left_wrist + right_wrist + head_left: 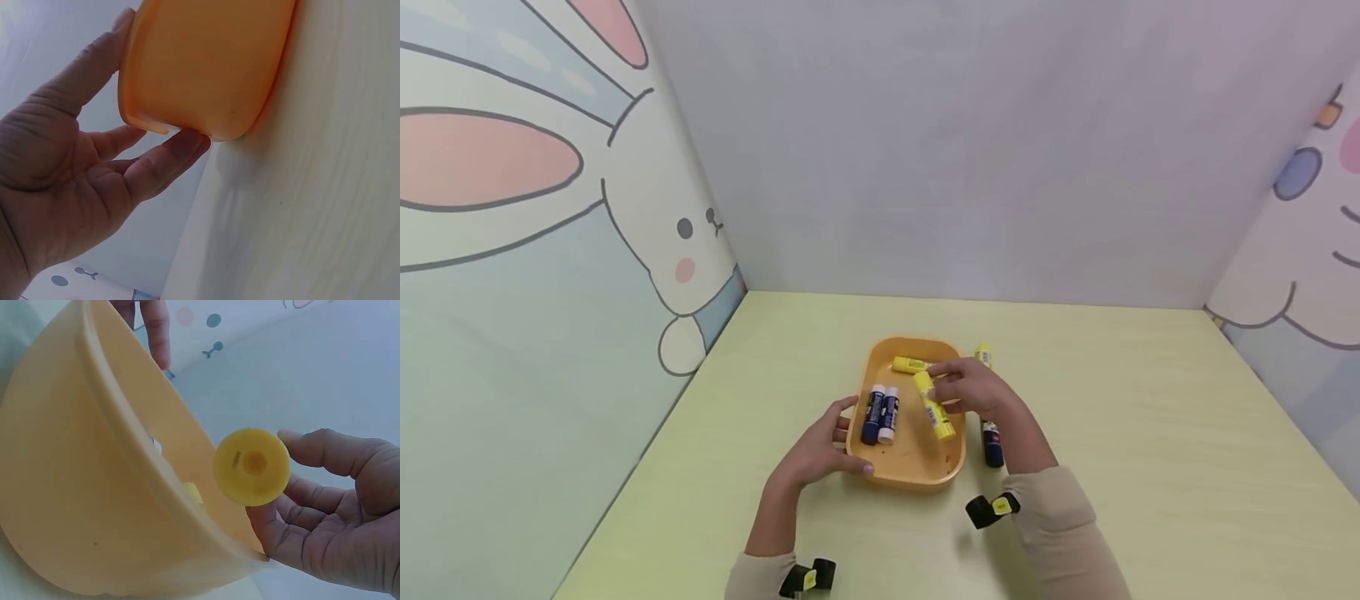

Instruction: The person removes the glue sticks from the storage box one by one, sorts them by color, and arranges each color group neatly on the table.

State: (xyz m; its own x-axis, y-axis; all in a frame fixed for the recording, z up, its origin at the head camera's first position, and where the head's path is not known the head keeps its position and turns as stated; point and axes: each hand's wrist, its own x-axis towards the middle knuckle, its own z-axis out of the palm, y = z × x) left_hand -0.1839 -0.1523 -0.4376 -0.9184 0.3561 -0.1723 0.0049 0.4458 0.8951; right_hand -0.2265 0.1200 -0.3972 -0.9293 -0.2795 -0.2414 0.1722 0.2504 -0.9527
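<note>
Over the orange plastic basket (917,479), my right hand (973,390) pinches a yellow glue stick (934,408) between thumb and fingers. In the right wrist view the round end of that glue stick (252,467) faces the camera. My left hand (820,446) holds the basket's near left corner, thumb at the rim and fingers against the outer wall (206,69). Inside the basket, two dark blue glue sticks with white ends (880,414) lie side by side. Another yellow glue stick (910,364) lies toward the far end, partly covered by my right fingers.
Right of the basket, a yellow glue stick (983,353) and a dark blue glue stick (992,446) lie on the light table (1150,433), partly hidden by my right hand and forearm. A plain wall (962,167) stands behind, with cartoon-printed walls at both sides.
</note>
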